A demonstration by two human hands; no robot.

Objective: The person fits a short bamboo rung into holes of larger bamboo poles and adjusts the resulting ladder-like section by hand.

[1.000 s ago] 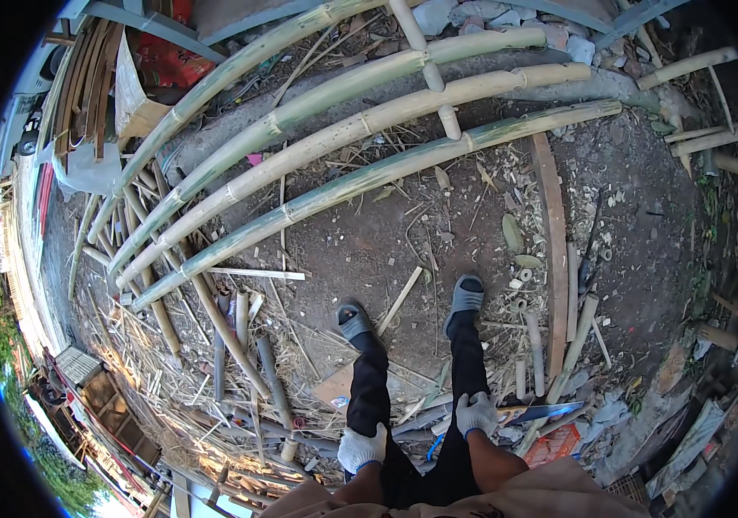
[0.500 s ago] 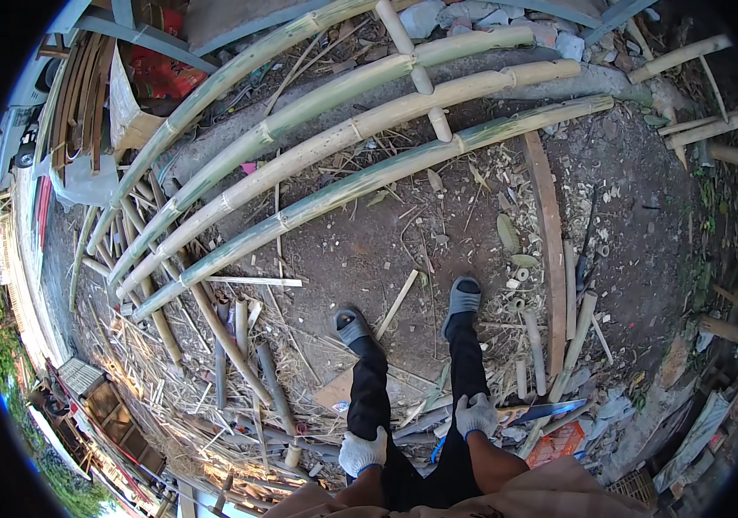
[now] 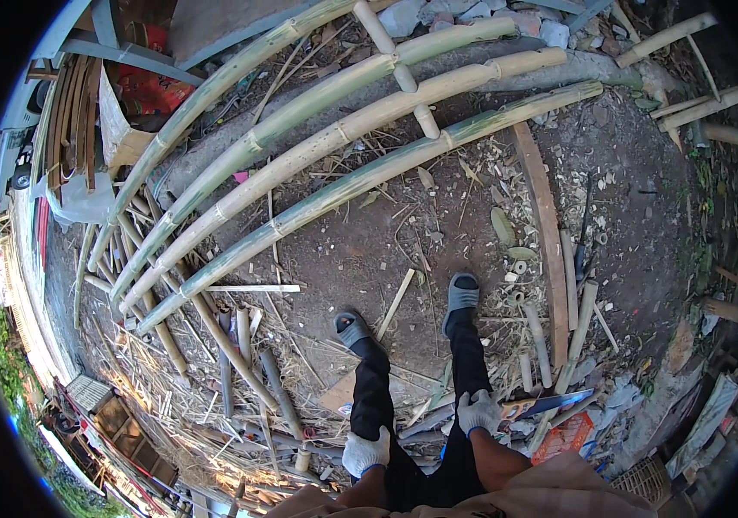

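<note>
Left hand (image 3: pixel 367 451) and right hand (image 3: pixel 479 413), gloved, rest on dark trousers (image 3: pixel 372 388), grip indiscernible; bamboo poles (image 3: pixel 343 131) lie far, well apart.

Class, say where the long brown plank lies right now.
In the head view, the brown plank lies right of centre, to the right of the right sandal, its far end by the nearest bamboo pole.

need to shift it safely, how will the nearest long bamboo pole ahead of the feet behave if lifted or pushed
The bamboo pole is probably stiff, being thick and jointed. It may be light for its size, if it is hollow like the cut rings nearby. Its round sides suggest it could roll when pushed.
</note>
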